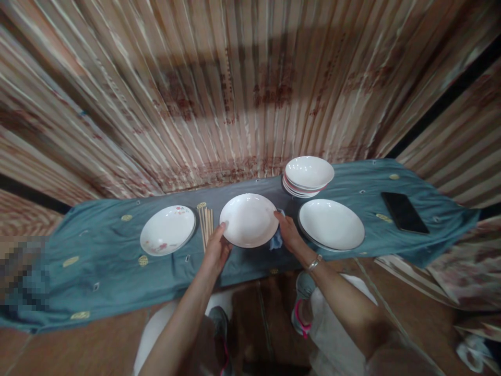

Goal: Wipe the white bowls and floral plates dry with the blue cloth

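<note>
Between my two hands is a white plate [249, 220], gripped by its rim in the middle of the table. My left hand [217, 245] is closed on the plate's left edge, thumb on top of the rim. On the opposite edge my right hand [287, 230] grips it too, with fingers mostly hidden underneath. A blue cloth [276, 239] shows beside my right hand, partly covered by it. Chopsticks [205, 224] lie in a bundle just left of the plate. To the right, close to my right wrist, rests a white plate with a dark rim [332, 223].
A flower-patterned plate [168, 231] lies on the left. Several stacked bowls [309, 173] stand at the back right. A black phone [405, 212] lies far right. The narrow table wears a teal cloth [117, 271], with a patterned curtain [250, 104] behind.
</note>
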`<action>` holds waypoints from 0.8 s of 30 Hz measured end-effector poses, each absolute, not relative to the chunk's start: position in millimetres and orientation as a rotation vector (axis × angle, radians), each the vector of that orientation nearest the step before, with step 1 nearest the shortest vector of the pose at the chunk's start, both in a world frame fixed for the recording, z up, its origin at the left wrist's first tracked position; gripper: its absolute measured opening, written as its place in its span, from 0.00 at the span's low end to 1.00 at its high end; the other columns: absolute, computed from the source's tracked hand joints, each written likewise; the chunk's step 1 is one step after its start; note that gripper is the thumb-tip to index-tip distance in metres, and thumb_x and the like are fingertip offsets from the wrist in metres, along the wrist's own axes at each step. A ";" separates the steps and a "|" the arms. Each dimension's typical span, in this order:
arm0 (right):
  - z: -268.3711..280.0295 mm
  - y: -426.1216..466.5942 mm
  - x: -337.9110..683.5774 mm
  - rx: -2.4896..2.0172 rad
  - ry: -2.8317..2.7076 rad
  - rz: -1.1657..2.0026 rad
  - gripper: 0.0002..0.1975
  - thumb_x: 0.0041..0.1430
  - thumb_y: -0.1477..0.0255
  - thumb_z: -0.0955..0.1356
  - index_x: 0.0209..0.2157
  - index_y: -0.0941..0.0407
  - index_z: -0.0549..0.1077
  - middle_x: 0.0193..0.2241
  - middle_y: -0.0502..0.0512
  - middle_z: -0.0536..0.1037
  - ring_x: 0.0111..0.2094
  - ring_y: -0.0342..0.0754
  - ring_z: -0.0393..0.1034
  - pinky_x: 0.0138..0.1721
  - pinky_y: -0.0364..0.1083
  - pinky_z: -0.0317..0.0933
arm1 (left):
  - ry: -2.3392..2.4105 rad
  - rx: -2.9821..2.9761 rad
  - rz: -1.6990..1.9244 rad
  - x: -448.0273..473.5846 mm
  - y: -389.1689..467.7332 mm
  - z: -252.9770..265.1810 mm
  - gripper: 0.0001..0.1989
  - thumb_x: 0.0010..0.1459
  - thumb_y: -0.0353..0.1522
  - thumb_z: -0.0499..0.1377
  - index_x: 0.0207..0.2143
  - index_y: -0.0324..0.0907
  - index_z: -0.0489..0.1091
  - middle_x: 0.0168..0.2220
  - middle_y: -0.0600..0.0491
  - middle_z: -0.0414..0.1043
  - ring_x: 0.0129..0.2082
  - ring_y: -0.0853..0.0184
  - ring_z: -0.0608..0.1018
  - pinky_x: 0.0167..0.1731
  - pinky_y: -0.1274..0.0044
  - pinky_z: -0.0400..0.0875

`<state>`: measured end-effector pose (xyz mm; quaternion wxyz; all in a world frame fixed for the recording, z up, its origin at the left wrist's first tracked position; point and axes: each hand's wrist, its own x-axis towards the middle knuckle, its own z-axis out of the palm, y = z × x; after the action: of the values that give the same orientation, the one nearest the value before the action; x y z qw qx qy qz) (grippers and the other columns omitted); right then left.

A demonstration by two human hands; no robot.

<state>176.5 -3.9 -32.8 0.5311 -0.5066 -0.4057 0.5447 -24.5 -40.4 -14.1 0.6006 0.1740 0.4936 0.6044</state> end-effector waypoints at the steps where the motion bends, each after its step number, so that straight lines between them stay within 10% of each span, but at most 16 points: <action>1: -32.3 -3.3 177.2 -1.206 -0.986 1.299 0.23 0.50 0.49 0.66 0.21 0.56 0.68 0.18 0.46 0.67 0.25 0.43 0.58 0.30 0.44 0.55 | 1.100 0.375 1.327 -22.7 -42.1 -11.8 0.17 0.51 0.37 0.67 0.42 0.39 0.73 0.37 0.46 0.80 0.38 0.61 0.81 0.37 0.73 0.78; 7: -30.0 5.6 188.2 -1.454 -1.479 0.969 0.28 0.60 0.47 0.58 0.22 0.55 0.69 0.17 0.51 0.67 0.25 0.48 0.64 0.30 0.45 0.57 | 1.126 0.331 1.303 -20.2 -47.4 -5.9 0.14 0.50 0.34 0.67 0.39 0.37 0.73 0.30 0.47 0.79 0.31 0.63 0.81 0.32 0.74 0.78; 13: -28.1 14.1 193.5 -1.438 -1.931 0.396 0.24 0.68 0.61 0.55 0.48 0.60 0.75 0.40 0.73 0.77 0.40 0.58 0.72 0.44 0.56 0.64 | 1.210 0.423 1.322 -25.1 -51.5 -11.8 0.16 0.47 0.37 0.70 0.36 0.37 0.75 0.28 0.50 0.78 0.25 0.68 0.78 0.23 0.81 0.72; 24: -34.2 -3.5 153.1 -1.272 -2.316 0.311 0.27 0.66 0.62 0.62 0.61 0.63 0.64 0.62 0.72 0.64 0.62 0.61 0.59 0.59 0.61 0.57 | 1.242 0.419 1.232 -17.3 -57.0 -27.3 0.22 0.44 0.42 0.70 0.37 0.37 0.74 0.24 0.53 0.76 0.21 0.70 0.76 0.20 0.81 0.71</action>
<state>153.1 -3.5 -34.2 0.2383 -0.4644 -0.8454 0.1136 -17.3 -57.0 -27.3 0.6221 0.1823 0.5404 0.5363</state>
